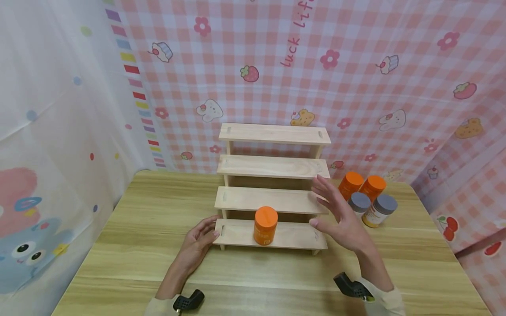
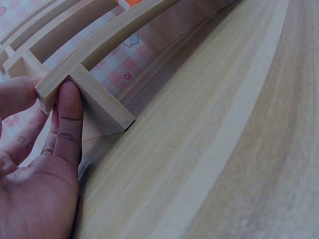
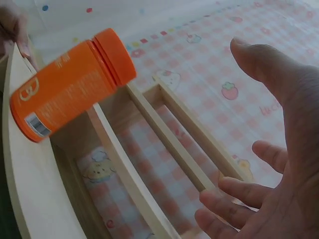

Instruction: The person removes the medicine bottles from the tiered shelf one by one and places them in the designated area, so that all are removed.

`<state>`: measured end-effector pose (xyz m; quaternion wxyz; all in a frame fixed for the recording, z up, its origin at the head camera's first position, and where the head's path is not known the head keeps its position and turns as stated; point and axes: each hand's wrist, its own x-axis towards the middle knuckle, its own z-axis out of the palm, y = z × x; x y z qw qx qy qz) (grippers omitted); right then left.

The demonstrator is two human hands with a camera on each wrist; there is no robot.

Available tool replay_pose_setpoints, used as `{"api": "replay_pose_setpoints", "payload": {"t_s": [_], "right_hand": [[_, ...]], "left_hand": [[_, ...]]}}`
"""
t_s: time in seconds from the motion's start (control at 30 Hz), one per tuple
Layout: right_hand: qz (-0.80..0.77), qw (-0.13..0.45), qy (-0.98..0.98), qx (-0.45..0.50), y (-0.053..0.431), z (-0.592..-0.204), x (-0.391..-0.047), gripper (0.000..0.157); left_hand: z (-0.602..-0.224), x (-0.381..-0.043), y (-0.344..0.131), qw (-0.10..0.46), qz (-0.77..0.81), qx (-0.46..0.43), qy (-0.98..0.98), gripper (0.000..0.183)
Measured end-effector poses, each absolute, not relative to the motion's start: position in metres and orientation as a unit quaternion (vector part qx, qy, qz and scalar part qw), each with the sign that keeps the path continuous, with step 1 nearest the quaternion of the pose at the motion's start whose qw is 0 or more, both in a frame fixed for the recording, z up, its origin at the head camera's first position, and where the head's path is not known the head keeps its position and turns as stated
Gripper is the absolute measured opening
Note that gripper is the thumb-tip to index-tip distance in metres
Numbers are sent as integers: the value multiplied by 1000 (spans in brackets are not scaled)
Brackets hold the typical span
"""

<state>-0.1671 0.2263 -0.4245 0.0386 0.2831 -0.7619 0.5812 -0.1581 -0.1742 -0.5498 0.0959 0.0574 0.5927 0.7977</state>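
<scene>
A pale wooden stepped rack (image 1: pixel 272 166) stands on the table, its treads rising toward the back. On its lowest tread an orange bottle (image 1: pixel 265 232) with an orange lid sits upright near the middle. My left hand (image 1: pixel 194 245) pinches the left end of that tread; in the left wrist view, the thumb lies above the board (image 2: pixel 119 32) and fingertips are under it. To the right of the rack, my right hand (image 1: pixel 341 221) is spread and holds nothing. The right wrist view shows its fingers apart from the bottle (image 3: pixel 70 87).
Right of the rack, two orange-lidded bottles (image 1: pixel 350 184) stand behind two grey-lidded bottles (image 1: pixel 380 210), partly beside my right hand. A pink checked cloth (image 1: pixel 269 87) hangs behind the wood-grain table (image 1: pixel 158 210), and a white patterned cloth (image 1: pixel 59 131) hangs on the left.
</scene>
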Motion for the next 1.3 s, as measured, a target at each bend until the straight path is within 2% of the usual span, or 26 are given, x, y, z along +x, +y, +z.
{"api": "replay_pose_setpoints", "payload": {"t_s": [0.37, 0.57, 1.0, 1.3], "right_hand": [[582, -2, -748, 319, 205, -431, -165, 95], [576, -34, -749, 326, 197, -435, -163, 87], [585, -60, -728, 352, 183, -442, -161, 72], [582, -87, -734, 338, 177, -445, -160, 70]], "left_hand": [[-549, -157, -175, 96, 802, 60, 587, 57], [-551, -158, -175, 94, 802, 65, 587, 57], [-551, -157, -175, 94, 799, 63, 590, 56], [-551, -158, -175, 94, 798, 59, 592, 57]]}}
